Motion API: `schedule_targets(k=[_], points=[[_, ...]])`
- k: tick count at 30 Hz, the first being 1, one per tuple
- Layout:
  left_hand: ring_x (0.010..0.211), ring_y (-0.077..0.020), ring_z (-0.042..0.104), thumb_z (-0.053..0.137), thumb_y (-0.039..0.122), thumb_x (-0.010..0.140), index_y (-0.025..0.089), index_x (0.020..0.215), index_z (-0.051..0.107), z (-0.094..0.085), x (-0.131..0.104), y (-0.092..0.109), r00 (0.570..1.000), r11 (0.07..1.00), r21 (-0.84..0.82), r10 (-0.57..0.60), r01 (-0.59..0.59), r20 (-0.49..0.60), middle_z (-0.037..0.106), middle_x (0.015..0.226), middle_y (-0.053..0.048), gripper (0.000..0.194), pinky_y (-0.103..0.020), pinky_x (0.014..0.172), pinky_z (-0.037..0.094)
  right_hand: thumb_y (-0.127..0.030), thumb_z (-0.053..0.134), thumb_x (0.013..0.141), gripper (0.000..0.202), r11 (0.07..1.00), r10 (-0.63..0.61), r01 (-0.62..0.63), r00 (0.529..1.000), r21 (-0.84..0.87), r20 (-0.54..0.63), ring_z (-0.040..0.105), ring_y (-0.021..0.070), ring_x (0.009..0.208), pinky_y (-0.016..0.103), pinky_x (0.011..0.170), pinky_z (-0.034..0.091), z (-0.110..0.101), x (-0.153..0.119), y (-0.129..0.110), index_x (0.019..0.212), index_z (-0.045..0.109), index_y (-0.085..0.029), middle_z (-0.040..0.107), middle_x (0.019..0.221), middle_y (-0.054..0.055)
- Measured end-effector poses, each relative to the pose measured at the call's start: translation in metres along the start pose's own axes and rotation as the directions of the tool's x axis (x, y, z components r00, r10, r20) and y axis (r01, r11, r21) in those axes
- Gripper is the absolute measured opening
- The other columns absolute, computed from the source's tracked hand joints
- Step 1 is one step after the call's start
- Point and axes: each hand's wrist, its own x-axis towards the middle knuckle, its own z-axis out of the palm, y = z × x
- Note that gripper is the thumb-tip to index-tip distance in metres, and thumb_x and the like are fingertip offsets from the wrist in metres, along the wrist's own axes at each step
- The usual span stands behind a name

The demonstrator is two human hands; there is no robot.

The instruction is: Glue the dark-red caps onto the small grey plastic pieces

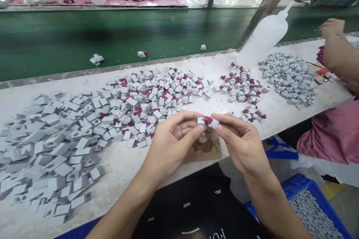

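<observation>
Between my two hands, above the table edge, is a small part of white and dark red plastic (208, 120). My left hand (179, 134) pinches its white left end between thumb and fingertips. On the other side my right hand (238, 136) grips the whitish right end the same way. The dark red piece shows in the middle, joining the two ends. Below the fingers lies a brown board (214, 151) with a wet patch on it, partly covered by my hands. A large heap of grey-white plastic blocks (70, 134), some with red pieces, spreads out to the left.
A smaller heap of white-and-red parts (242, 86) and a pile of grey parts (288, 76) lie right. A white squeeze bottle (263, 37) leans by a metal post. Behind runs a green conveyor belt (174, 30). A co-worker's arm (336, 48) reaches in; a blue crate (333, 209) stands below.
</observation>
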Motion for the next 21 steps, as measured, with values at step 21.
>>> schedule_targets(k=[21], points=[[0.093,-0.0239,0.080,0.090,0.034,0.094,0.026,0.115,0.085,-0.108,0.005,0.076,0.860,0.840,0.539,0.320,-0.063,-0.398,0.084,0.106,-0.006,0.024,-0.036,0.083,0.069,-0.012,0.070,0.109,0.027,0.689,-0.093,0.443,0.840,-0.575,0.535,0.085,0.0230,0.107,0.038,0.096,0.069,0.158,0.204,-0.040,0.122,0.092,-0.023,0.089,0.135,0.008]])
